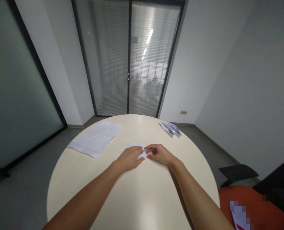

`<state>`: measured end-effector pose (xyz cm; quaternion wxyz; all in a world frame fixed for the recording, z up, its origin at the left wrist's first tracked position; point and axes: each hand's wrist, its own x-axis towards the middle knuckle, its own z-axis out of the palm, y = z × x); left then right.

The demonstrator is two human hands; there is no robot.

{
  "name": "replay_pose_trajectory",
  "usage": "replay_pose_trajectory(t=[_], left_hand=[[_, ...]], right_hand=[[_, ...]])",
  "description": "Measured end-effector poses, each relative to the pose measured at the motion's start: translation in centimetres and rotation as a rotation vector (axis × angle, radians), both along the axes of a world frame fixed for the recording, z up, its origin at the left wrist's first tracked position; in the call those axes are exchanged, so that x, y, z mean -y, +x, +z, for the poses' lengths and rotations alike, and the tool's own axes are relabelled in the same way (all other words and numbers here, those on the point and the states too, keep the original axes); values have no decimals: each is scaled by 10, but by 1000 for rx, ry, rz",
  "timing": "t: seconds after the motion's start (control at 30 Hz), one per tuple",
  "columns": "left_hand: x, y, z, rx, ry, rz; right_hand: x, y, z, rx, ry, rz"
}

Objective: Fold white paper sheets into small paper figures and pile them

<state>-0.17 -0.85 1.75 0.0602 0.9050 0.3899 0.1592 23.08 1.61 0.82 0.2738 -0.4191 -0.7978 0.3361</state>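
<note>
A small piece of folded white paper [134,144] lies on the round table, partly covered by my hands. My left hand [130,157] rests over it, its fingers and thumb curved around the paper and holding it against the tabletop. From the other side, my right hand [160,154] has its bent fingers and thumb at the paper's right edge, closed on it. The fingers hide much of the paper, so its exact folds cannot be made out.
The cream round table [142,195] has a large creased white sheet [97,137] at its far left. Folded paper pieces [170,128] stand near the far right edge. An orange-seated chair [249,204] with a black armrest [239,172] is at the right. Glass panels [130,64] lie beyond.
</note>
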Motion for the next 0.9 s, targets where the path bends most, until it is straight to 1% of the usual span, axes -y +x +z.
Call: replay_pose_trajectory(t=[0.1, 0.23, 0.47, 0.57, 0.7, 0.8, 0.9], left_hand=[[-1, -2, 2, 29, -15, -45], [-1, -5, 2, 67, -13, -63], [-3, -8, 1, 136, -41, -52], [-5, -7, 1, 134, 1, -33], [-7, -5, 5, 171, 116, 60], [-6, -4, 10, 280, 140, 87], [-4, -3, 15, 430, 119, 84]], right_hand=[[2, 1, 5, 30, 45, 39], [5, -1, 13, 60, 138, 79], [12, -8, 23, 73, 251, 69], [13, -9, 25, 74, 279, 48], [11, -6, 24, 66, 312, -10], [8, -3, 20, 67, 362, -63], [3, -1, 15, 37, 378, -110]])
